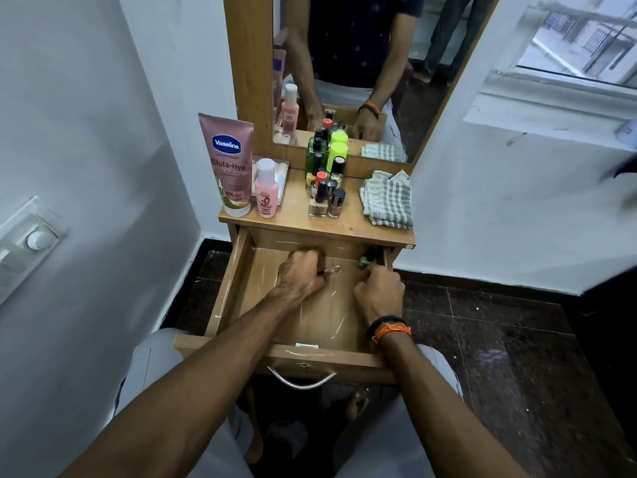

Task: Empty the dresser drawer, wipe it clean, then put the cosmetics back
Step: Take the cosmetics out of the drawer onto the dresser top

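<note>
The drawer (238, 288) is pulled out toward the person, its scratched wooden floor mostly bare. Both hands are inside it. The left hand (301, 274), at about 11 o'clock on the drawer floor, has its grip closed around a small nail polish bottle (331, 270) whose clear pinkish end pokes out to the right of the fingers. The right hand (379, 291), at about 2 o'clock, curls its fingers at a green item (364, 262) tucked into the drawer's back right corner; whether that grip actually holds the item cannot be told, since the fingertips are hidden. The right wrist wears black and orange bands (388, 327). A curved metal handle (301, 379) hangs on the drawer front at 6 o'clock.

Above the drawer, the worktop (351, 225) carries the cosmetics already out: a pink Vaseline tube (229, 163) standing at 9 o'clock, a pink bottle with a white cap (266, 189) just beside it, a cluster of nail polish bottles (325, 198) at centre with green bottles (327, 153) behind them at 12 o'clock. A folded checked cloth (387, 198) lies at 3 o'clock. A wood-framed mirror (344, 46) rises behind the worktop.
</note>
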Motion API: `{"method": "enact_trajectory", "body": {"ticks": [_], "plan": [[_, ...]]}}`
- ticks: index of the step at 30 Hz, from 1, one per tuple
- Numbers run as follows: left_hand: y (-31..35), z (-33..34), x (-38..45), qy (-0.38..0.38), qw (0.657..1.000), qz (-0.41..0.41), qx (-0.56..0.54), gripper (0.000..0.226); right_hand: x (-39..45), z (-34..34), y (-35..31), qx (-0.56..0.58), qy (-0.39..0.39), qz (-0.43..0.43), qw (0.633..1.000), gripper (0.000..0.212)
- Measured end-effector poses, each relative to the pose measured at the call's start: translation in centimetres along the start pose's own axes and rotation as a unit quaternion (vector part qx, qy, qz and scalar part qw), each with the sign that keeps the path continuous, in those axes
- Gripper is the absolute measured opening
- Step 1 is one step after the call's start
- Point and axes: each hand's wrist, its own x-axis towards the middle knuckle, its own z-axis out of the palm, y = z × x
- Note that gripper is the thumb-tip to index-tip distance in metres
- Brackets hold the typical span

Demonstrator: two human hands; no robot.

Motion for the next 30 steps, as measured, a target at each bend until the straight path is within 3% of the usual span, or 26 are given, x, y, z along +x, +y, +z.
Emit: {"method": "enact_trajectory", "body": {"ticks": [3,10,15,24,30], "plan": [[-0.1,0.6,0.4,-0.019,1.000,-0.013,0.013,0.043,0.6,0.0,-0.1,-0.052,0.034,-0.087,0.994,0.020],[0.7,0.8,0.6,0.004,1.000,0.013,0.010,0.039,2.2,0.3,0.2,-0.248,-0.024,-0.258,0.934,0.019],[0.8,0.9,0.7,0.006,1.000,0.011,-0.007,0.038,3.6,0.6,-0.2,-0.308,-0.056,-0.271,0.910,0.026],[0.5,-0.4,0.2,-0.003,0.998,-0.042,-0.052,0.024,3.9,0.5,-1.0,-0.356,-0.047,-0.277,0.891,0.030],[-0.3,-1.1,-0.2,0.014,0.986,-0.068,-0.149,0.013,4.0,1.0,-0.4,-0.410,-0.027,-0.282,0.867,0.012]]}}
